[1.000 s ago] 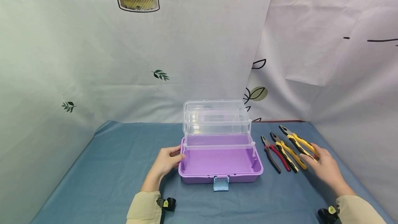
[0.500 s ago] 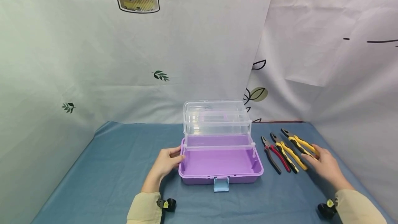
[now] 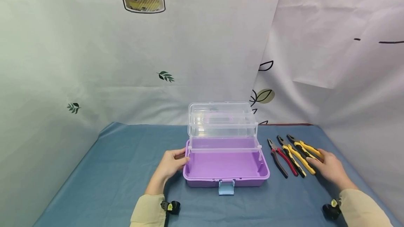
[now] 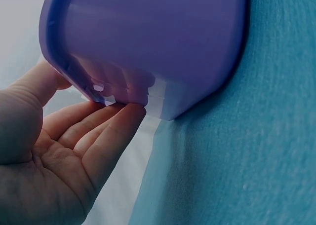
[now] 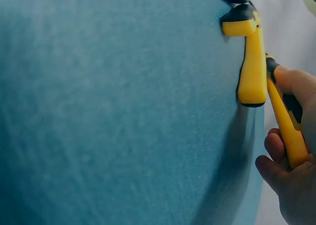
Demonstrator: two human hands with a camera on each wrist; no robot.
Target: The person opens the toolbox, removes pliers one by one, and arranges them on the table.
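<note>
A purple toolbox stands with its clear lid raised and a blue latch hanging in front. My left hand pinches its left rim, thumb over the edge and fingers against the outer wall. At the right, my right hand grips the handles of the rightmost yellow-and-black pliers; the wrist view shows the thumb on the dark handle and fingers around the yellow one. Close beside them lies another yellow-and-black pair of pliers, then red-and-black pliers.
A blue cloth covers the table. Pale printed fabric hangs behind and along both sides. Clear tray supports span the rear part of the toolbox. Each wrist carries a small black camera.
The gripped pliers have come slightly toward me, their head now lower and nearer the middle pair. The left hand keeps its hold on the toolbox. The head view has turned slightly left.
</note>
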